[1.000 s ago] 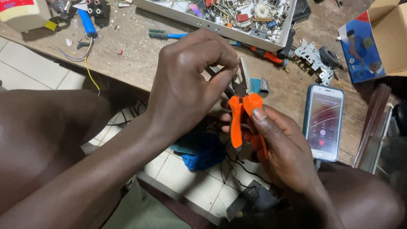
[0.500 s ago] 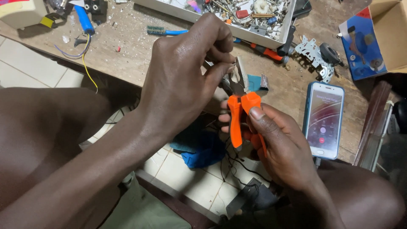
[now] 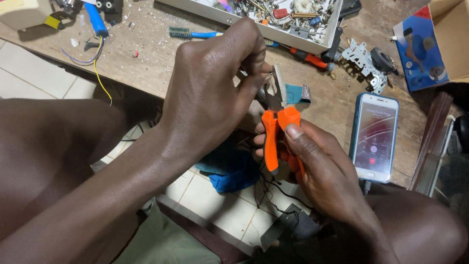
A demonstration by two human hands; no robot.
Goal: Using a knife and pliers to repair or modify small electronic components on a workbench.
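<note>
My right hand grips orange-handled pliers, jaws pointing up and closed on a small part I cannot make out. My left hand reaches across from the left, its fingertips pinched at the pliers' jaws on that same small piece, which the fingers mostly hide. Both hands hover just in front of the wooden workbench edge, above my lap.
A smartphone with a lit screen lies on the bench to the right. A grey tray of small parts sits at the back, with a blue-handled brush, a metal bracket, a cardboard box. A blue cloth and black cables lie on the tiled floor.
Both hands and the pliers have stayed in nearly the same place; the left fingers have shifted slightly at the jaws.
</note>
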